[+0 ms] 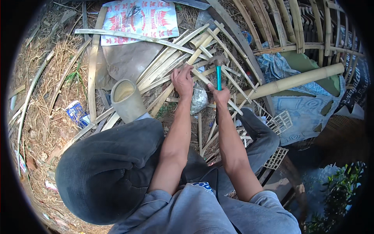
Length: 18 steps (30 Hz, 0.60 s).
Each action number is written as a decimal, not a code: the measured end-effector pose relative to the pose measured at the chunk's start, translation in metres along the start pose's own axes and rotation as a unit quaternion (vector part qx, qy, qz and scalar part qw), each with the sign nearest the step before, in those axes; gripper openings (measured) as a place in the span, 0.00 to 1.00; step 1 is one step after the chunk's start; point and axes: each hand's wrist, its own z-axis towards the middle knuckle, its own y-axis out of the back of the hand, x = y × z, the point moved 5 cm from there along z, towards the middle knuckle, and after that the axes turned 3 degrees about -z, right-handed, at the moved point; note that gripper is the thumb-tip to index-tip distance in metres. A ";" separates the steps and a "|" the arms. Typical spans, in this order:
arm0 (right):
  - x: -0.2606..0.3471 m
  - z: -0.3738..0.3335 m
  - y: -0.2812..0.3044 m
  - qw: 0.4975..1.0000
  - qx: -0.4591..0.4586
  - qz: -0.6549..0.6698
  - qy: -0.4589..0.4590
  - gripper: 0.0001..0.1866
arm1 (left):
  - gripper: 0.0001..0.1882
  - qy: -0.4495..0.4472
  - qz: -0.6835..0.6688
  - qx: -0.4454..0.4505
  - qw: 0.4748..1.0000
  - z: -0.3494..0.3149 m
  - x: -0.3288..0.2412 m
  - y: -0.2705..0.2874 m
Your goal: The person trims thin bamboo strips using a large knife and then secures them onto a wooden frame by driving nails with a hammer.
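My right hand (219,94) is closed around a hammer (218,76) with a teal handle. The hammer's metal head points away from me, above the crossing bamboo pieces. My left hand (183,82) is closed on a bamboo strip (203,47) that runs up and to the right from its fingertips. Between the hands, a pale flat slat (200,76) slants down to the right, passing by my right thumb; whether the thumb presses on it I cannot tell. Split bamboo strips (161,66) fan out beyond my left hand. A crumpled clear plastic bag (199,100) lies between my forearms.
A grey cylinder (130,105) with a mesh-like top stands by my left knee. Rightward lie a thick bamboo pole (296,81), a blue patterned cloth (298,121) and a bamboo slat frame (288,48). A red-printed sheet (140,19) lies far off, a blue packet (77,113) left.
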 end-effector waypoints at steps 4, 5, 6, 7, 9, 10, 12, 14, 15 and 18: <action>-0.030 0.009 -0.002 0.997 0.016 -0.070 -0.028 0.32 | 0.07 0.058 -0.065 0.046 0.995 -0.015 0.002 0.006; -0.029 0.015 0.000 0.996 0.013 -0.088 -0.032 0.33 | 0.07 0.051 -0.082 0.057 0.994 -0.017 0.001 0.003; -0.032 0.029 0.007 0.992 -0.006 -0.122 -0.028 0.34 | 0.07 0.062 -0.082 0.064 0.993 -0.014 -0.004 -0.003; -0.042 0.038 0.012 0.987 -0.023 -0.153 -0.034 0.36 | 0.06 0.072 -0.080 0.082 0.991 -0.016 -0.005 -0.006; -0.031 0.042 0.007 0.986 0.097 -0.108 -0.077 0.40 | 0.06 0.046 -0.077 0.075 0.993 -0.012 0.003 0.004; -0.013 0.029 0.004 0.986 0.094 -0.135 -0.042 0.40 | 0.06 0.059 -0.054 0.073 0.994 -0.015 0.016 0.012; 0.017 0.037 0.016 0.985 0.071 -0.154 0.015 0.40 | 0.06 0.048 -0.043 0.075 0.995 -0.002 0.014 0.003; 0.021 0.042 0.024 0.981 0.070 -0.181 0.020 0.39 | 0.05 0.025 -0.060 0.045 0.997 -0.002 0.005 0.000; 0.019 0.038 0.025 0.984 0.055 -0.170 0.018 0.39 | 0.05 0.023 -0.049 0.057 0.997 -0.006 0.004 -0.001; 0.015 0.030 0.029 0.990 0.043 -0.134 0.018 0.34 | 0.06 0.007 -0.050 0.022 0.998 -0.008 0.005 -0.004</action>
